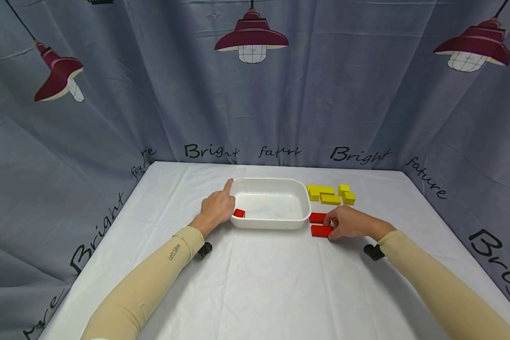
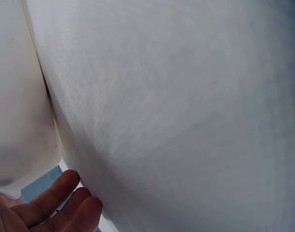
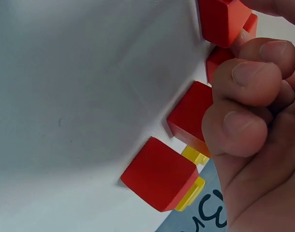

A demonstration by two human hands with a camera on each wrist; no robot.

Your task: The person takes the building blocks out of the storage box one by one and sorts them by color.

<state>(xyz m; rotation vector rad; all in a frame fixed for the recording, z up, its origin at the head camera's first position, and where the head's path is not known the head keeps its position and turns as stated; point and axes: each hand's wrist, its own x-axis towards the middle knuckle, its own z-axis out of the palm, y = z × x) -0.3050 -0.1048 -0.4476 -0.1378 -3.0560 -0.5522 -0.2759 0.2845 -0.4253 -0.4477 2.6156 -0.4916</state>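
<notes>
My left hand (image 1: pixel 218 207) is at the left rim of a white tray (image 1: pixel 269 224), its index finger stretched along the edge. In the left wrist view, the other fingers (image 2: pixel 65 186) lie outside the tray wall (image 2: pixel 22 106), close to the cloth. One red block (image 1: pixel 239 213) lies in the tray's near left corner. To the right of the tray, my right hand (image 1: pixel 352 222) pinches a red block (image 1: pixel 321 231) between thumb and fingers. Another red block (image 1: pixel 317 217) lies just behind it. More red blocks (image 3: pixel 159 174) show beside the curled fingers in the right wrist view.
Several yellow blocks (image 1: pixel 330 199) sit in two groups behind the red ones, right of the tray. A white cloth (image 1: pixel 272 283) covers the table. Behind and at both sides hangs a grey-blue curtain (image 1: pixel 348 104) printed with lamps and lettering.
</notes>
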